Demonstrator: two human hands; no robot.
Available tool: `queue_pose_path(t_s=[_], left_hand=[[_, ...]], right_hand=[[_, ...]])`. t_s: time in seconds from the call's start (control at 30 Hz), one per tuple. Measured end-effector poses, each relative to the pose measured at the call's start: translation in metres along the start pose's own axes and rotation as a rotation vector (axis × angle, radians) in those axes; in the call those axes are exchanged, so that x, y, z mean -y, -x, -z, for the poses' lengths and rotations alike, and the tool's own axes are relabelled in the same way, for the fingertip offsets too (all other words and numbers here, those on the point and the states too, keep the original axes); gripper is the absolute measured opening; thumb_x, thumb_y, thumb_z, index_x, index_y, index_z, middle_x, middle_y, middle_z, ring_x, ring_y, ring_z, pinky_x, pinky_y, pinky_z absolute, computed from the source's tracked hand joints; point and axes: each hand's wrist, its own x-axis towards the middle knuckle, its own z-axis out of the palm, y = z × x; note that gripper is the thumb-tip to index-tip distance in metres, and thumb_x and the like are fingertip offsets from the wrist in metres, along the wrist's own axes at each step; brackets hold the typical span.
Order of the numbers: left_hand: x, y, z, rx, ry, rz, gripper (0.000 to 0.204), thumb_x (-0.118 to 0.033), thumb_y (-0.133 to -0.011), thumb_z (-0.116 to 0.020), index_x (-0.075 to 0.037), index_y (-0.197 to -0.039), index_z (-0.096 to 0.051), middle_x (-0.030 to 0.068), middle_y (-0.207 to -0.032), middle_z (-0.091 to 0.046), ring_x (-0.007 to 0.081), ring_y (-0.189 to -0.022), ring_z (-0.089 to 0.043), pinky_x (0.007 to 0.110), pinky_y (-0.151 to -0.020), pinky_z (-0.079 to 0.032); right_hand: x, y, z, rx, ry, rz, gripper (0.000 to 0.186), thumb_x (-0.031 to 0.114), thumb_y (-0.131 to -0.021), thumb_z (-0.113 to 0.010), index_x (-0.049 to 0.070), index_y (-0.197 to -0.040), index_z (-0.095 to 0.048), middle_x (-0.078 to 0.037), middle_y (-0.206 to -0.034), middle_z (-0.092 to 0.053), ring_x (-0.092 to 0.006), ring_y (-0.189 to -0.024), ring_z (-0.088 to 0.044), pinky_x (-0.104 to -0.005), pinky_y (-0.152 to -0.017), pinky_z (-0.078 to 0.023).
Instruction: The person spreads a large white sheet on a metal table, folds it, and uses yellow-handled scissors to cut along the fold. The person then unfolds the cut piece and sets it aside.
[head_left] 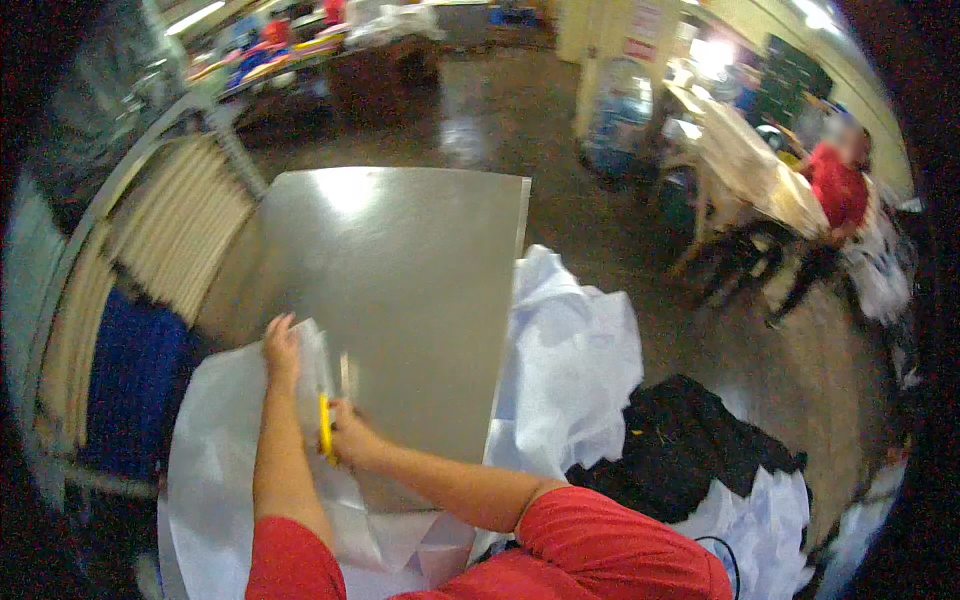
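A large white sheet [215, 430] of thin fabric or paper lies over the left part of a smooth grey tabletop [410, 270] and folds down toward me. At its far edge, my left hand [282, 350] has its fingers closed on the white sheet. My right hand [350, 435] grips yellow-handled scissors [325, 428] beside the sheet's right edge, close to my left hand. Their blade end is blurred, so how far the blades are apart cannot be made out.
White crumpled material [565, 360] hangs at the table's right, beside a black cloth heap [690, 440]. Cream and blue stacked material [140, 370] fills a rack at left. A seated person in red [838, 185] is at a long table [745, 150]. A large water bottle [620, 115] stands farther back.
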Motion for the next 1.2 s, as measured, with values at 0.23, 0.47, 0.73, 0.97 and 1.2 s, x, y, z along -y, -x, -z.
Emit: queue_pose_path(t_s=[0.23, 0.47, 0.73, 0.97, 1.2], left_hand=[[0.062, 0.022, -0.017, -0.219, -0.028, 0.04, 0.009, -0.003, -0.074, -0.059, -0.002, -0.083, -0.06, 0.0137, -0.097, -0.058, 0.0292, -0.093, -0.054, 0.037, -0.083, -0.042], [0.048, 0.016, 0.003, -0.204, -0.002, 0.044, 0.01, -0.004, -0.072, -0.062, -0.002, -0.082, -0.063, 0.011, -0.092, -0.062, 0.0276, -0.088, -0.056, 0.036, -0.081, -0.042], [0.045, 0.013, 0.036, -0.164, -0.137, -0.029, 0.013, -0.007, -0.074, -0.061, -0.003, -0.086, -0.065, 0.0103, -0.084, -0.063, 0.0254, -0.078, -0.058, 0.035, -0.073, -0.043], [0.04, 0.016, 0.059, -0.02, 0.201, 0.267, 0.01, -0.006, -0.076, -0.06, -0.001, -0.085, -0.062, 0.0098, -0.078, -0.061, 0.0203, -0.071, -0.056, 0.03, -0.066, -0.044], [0.052, 0.037, 0.026, -0.066, 0.146, 0.175, 0.011, -0.007, -0.077, -0.058, -0.002, -0.087, -0.058, 0.0114, -0.081, -0.06, 0.0231, -0.074, -0.057, 0.032, -0.069, -0.045]], right_hand=[[0.017, 0.01, -0.012, 0.063, -0.143, -0.07, 0.063, 0.014, -0.081, -0.059, 0.005, -0.127, -0.018, -0.016, -0.089, -0.056, -0.0184, -0.072, -0.053, -0.0319, -0.055, -0.044], [0.029, 0.01, -0.006, 0.143, -0.217, -0.085, 0.061, 0.012, -0.083, -0.056, 0.009, -0.128, -0.016, -0.01, -0.083, -0.055, -0.0141, -0.072, -0.052, -0.0276, -0.057, -0.042], [0.029, 0.004, -0.001, 0.176, -0.304, -0.058, 0.057, 0.016, -0.084, -0.057, 0.012, -0.129, -0.022, -0.01, -0.095, -0.055, -0.0156, -0.084, -0.055, -0.0285, -0.07, -0.046], [0.034, 0.006, 0.006, 0.081, -0.218, 0.072, 0.055, 0.016, -0.085, -0.056, 0.01, -0.129, -0.024, -0.009, -0.093, -0.054, -0.0151, -0.084, -0.054, -0.0286, -0.074, -0.046], [0.02, 0.008, -0.001, 0.114, -0.076, 0.178, 0.052, 0.012, -0.085, -0.054, 0.008, -0.128, -0.024, -0.009, -0.091, -0.054, -0.0145, -0.082, -0.053, -0.0286, -0.075, -0.045]])
